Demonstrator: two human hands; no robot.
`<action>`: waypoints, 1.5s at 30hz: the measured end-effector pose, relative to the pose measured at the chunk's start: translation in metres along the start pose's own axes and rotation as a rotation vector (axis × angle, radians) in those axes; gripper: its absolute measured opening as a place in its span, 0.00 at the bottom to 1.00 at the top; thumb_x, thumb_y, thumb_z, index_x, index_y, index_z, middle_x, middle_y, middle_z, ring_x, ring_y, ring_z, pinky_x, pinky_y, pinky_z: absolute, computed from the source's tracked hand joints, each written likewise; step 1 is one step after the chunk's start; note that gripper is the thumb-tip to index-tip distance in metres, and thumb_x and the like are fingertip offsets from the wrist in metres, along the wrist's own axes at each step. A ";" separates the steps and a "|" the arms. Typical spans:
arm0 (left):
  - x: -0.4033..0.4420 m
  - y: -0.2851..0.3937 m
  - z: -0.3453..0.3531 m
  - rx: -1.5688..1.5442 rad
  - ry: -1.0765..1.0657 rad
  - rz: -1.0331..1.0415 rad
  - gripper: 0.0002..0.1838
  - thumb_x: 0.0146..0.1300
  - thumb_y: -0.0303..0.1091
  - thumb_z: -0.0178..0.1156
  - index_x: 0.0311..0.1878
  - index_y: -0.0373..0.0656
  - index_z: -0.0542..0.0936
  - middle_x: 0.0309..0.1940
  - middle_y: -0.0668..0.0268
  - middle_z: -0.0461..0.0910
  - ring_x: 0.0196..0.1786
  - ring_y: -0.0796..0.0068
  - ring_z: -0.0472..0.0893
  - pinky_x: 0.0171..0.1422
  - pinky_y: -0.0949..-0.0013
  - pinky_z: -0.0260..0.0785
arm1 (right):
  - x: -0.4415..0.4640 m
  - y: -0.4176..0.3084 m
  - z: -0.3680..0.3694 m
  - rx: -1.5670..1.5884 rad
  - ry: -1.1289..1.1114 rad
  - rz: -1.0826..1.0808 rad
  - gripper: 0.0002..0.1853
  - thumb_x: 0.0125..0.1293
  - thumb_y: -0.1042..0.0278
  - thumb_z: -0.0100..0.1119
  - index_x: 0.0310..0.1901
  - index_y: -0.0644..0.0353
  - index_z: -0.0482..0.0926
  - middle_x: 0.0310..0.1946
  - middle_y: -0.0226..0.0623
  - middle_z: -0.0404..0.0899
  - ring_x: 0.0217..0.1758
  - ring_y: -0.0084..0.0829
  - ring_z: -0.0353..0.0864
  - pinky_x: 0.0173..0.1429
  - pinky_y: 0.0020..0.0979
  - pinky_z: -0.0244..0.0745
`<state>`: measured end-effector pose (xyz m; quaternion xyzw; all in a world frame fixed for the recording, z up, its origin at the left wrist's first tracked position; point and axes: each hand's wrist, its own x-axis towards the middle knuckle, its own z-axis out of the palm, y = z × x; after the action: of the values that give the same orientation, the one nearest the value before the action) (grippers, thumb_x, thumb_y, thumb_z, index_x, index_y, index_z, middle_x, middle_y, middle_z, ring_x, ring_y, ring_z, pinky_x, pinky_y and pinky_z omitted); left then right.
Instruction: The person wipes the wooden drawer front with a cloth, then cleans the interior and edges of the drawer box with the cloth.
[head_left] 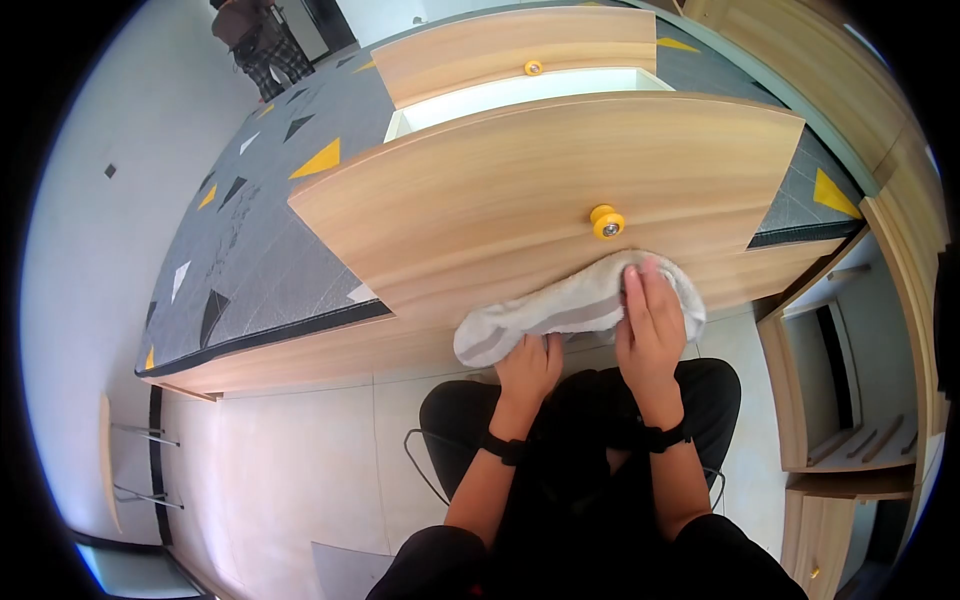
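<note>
Head view's got the left hand [528, 368] curled around the towel [575, 300], right hand [650, 325] laid over it, fingers nearly straight, against the drawer front [480, 200] below the knob [607, 222], so careless upward sliding could snag a fold.

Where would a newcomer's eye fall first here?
Most likely the large wooden panel in the middle, with its bright yellow knob. Just below the knob, the right hand lies on a pale cloth, the left hand at its lower edge. Yellow triangles stand out on the grey surface behind.
</note>
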<state>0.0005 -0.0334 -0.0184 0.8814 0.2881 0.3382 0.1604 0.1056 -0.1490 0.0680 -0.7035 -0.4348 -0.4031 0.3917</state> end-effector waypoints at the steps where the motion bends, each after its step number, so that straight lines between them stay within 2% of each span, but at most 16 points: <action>1: 0.002 -0.001 0.002 0.001 0.003 0.010 0.18 0.58 0.35 0.61 0.50 0.36 0.83 0.45 0.47 0.83 0.51 0.44 0.80 0.59 0.50 0.70 | -0.005 0.001 0.000 -0.003 0.010 0.002 0.24 0.54 0.82 0.63 0.56 0.66 0.80 0.62 0.45 0.77 0.55 0.47 0.80 0.60 0.42 0.76; 3: 0.001 -0.005 0.008 -0.174 0.138 0.148 0.17 0.57 0.35 0.62 0.49 0.39 0.83 0.42 0.52 0.84 0.51 0.48 0.81 0.60 0.50 0.69 | -0.017 0.002 -0.001 -0.078 -0.182 -0.047 0.26 0.54 0.80 0.63 0.58 0.67 0.78 0.64 0.47 0.75 0.60 0.48 0.77 0.65 0.44 0.72; 4: 0.002 -0.003 0.005 -0.174 0.138 0.147 0.17 0.57 0.35 0.62 0.49 0.39 0.83 0.42 0.52 0.84 0.51 0.48 0.81 0.60 0.50 0.69 | -0.032 0.008 0.007 0.019 -0.280 -0.045 0.35 0.50 0.77 0.64 0.63 0.73 0.70 0.70 0.58 0.65 0.68 0.57 0.68 0.72 0.54 0.61; 7: 0.001 0.008 -0.009 -0.367 0.055 0.103 0.17 0.56 0.31 0.64 0.49 0.37 0.82 0.43 0.51 0.84 0.50 0.45 0.81 0.57 0.52 0.71 | -0.050 0.011 0.022 0.044 -0.290 0.010 0.37 0.48 0.77 0.64 0.64 0.73 0.68 0.72 0.59 0.61 0.70 0.58 0.65 0.74 0.54 0.58; 9: 0.004 0.018 -0.022 -0.531 0.137 0.165 0.16 0.54 0.27 0.65 0.48 0.36 0.82 0.44 0.49 0.83 0.48 0.43 0.81 0.54 0.53 0.72 | -0.041 0.011 0.018 0.051 -0.265 -0.001 0.35 0.49 0.77 0.64 0.63 0.73 0.70 0.71 0.56 0.63 0.68 0.56 0.67 0.72 0.54 0.60; 16: 0.010 0.035 -0.043 -0.504 0.140 0.148 0.18 0.54 0.27 0.65 0.50 0.36 0.81 0.45 0.49 0.83 0.47 0.42 0.80 0.54 0.52 0.72 | -0.022 0.000 0.011 0.126 -0.250 0.050 0.35 0.49 0.77 0.64 0.63 0.73 0.69 0.71 0.52 0.64 0.68 0.54 0.68 0.71 0.54 0.61; 22: 0.000 0.032 -0.020 -0.235 0.109 0.198 0.21 0.54 0.30 0.64 0.52 0.37 0.80 0.48 0.48 0.82 0.52 0.43 0.78 0.58 0.48 0.67 | -0.039 0.012 0.017 0.073 -0.307 0.017 0.36 0.49 0.77 0.64 0.64 0.74 0.69 0.71 0.52 0.64 0.70 0.54 0.67 0.73 0.53 0.61; 24: -0.006 0.024 -0.020 -0.220 -0.221 -0.027 0.24 0.54 0.33 0.65 0.56 0.38 0.79 0.52 0.45 0.79 0.58 0.40 0.75 0.61 0.45 0.64 | -0.048 0.016 0.023 0.044 -0.307 0.003 0.36 0.49 0.77 0.65 0.64 0.75 0.68 0.71 0.55 0.64 0.69 0.56 0.67 0.73 0.53 0.61; 26: -0.019 0.022 -0.015 -0.147 -0.212 -0.062 0.24 0.54 0.34 0.64 0.56 0.39 0.79 0.53 0.45 0.77 0.59 0.40 0.74 0.62 0.44 0.63 | -0.067 0.017 0.029 0.017 -0.297 -0.009 0.37 0.49 0.76 0.66 0.64 0.76 0.68 0.71 0.57 0.63 0.69 0.58 0.66 0.73 0.54 0.60; 29: -0.033 0.019 -0.018 -0.063 -0.190 -0.030 0.25 0.55 0.36 0.64 0.57 0.40 0.79 0.56 0.45 0.76 0.60 0.39 0.72 0.64 0.44 0.62 | -0.097 0.017 0.036 0.002 -0.305 0.044 0.41 0.49 0.72 0.68 0.66 0.79 0.63 0.72 0.64 0.57 0.70 0.65 0.62 0.74 0.57 0.58; 32: -0.040 0.022 -0.019 -0.104 -0.108 0.104 0.25 0.56 0.37 0.64 0.58 0.41 0.79 0.58 0.47 0.76 0.61 0.39 0.73 0.66 0.44 0.62 | -0.120 0.016 0.038 0.037 -0.418 0.060 0.50 0.52 0.62 0.71 0.69 0.82 0.54 0.75 0.69 0.41 0.73 0.72 0.52 0.75 0.62 0.51; 35: -0.030 0.025 -0.029 -0.200 -0.047 0.220 0.23 0.58 0.37 0.64 0.57 0.42 0.81 0.59 0.51 0.78 0.63 0.41 0.73 0.69 0.44 0.61 | -0.116 0.018 0.033 -0.064 -0.484 0.000 0.51 0.53 0.59 0.70 0.70 0.80 0.53 0.75 0.69 0.41 0.72 0.73 0.51 0.75 0.63 0.49; 39: 0.020 0.046 -0.079 -0.221 0.092 0.366 0.19 0.60 0.36 0.60 0.54 0.42 0.82 0.55 0.51 0.81 0.59 0.41 0.76 0.69 0.45 0.62 | -0.027 0.004 0.002 0.016 -0.196 -0.052 0.49 0.56 0.56 0.67 0.72 0.74 0.53 0.76 0.67 0.42 0.72 0.72 0.52 0.74 0.63 0.48; 42: 0.072 0.052 -0.100 -0.175 0.275 0.408 0.22 0.57 0.38 0.61 0.55 0.42 0.81 0.54 0.52 0.81 0.55 0.43 0.78 0.61 0.47 0.69 | 0.047 0.000 -0.002 0.033 -0.112 -0.126 0.48 0.57 0.55 0.66 0.73 0.71 0.53 0.77 0.64 0.42 0.73 0.70 0.53 0.73 0.62 0.49; 44: 0.090 0.047 -0.101 -0.060 0.167 0.162 0.24 0.59 0.42 0.60 0.57 0.43 0.81 0.55 0.53 0.81 0.58 0.45 0.78 0.63 0.46 0.67 | 0.064 0.003 0.012 0.043 -0.106 -0.160 0.48 0.57 0.55 0.65 0.73 0.71 0.53 0.77 0.63 0.43 0.73 0.68 0.53 0.73 0.62 0.50; 45: 0.094 0.043 -0.092 -0.059 0.166 0.162 0.24 0.59 0.42 0.60 0.57 0.43 0.81 0.55 0.53 0.81 0.58 0.45 0.78 0.63 0.46 0.67 | 0.063 0.008 0.027 -0.006 -0.031 -0.185 0.49 0.56 0.54 0.66 0.73 0.71 0.53 0.77 0.61 0.45 0.72 0.67 0.55 0.72 0.62 0.51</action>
<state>0.0115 -0.0009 0.1160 0.8657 0.2181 0.4303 0.1338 0.1379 -0.1083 0.1131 -0.6679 -0.5026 -0.4279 0.3438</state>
